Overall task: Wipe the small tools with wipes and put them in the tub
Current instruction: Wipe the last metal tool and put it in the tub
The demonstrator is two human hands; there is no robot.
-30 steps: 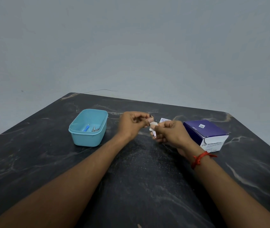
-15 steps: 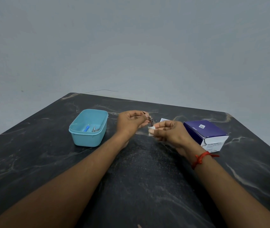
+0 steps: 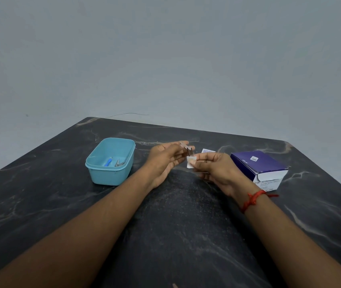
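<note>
My left hand (image 3: pixel 165 161) pinches a small metal tool (image 3: pixel 189 151), which looks like a nail clipper, between thumb and fingertips above the table's middle. Right beside it, my right hand (image 3: pixel 217 169) pinches a small white wipe (image 3: pixel 191 163) just below the tool's end. The light blue tub (image 3: pixel 111 175) stands to the left of my hands, with a blue-handled tool (image 3: pixel 108 162) and small metal scissors (image 3: pixel 118 163) lying inside.
A purple and white box of wipes (image 3: pixel 261 167) lies to the right of my right hand. A torn wipe sachet (image 3: pixel 208 151) lies behind my hands. The dark marble table (image 3: pixel 176 225) ends at a grey wall behind.
My hands have drawn slightly apart. The metal tool, earlier covered by the wipe and fingers, now shows above the wipe in my left fingertips.
</note>
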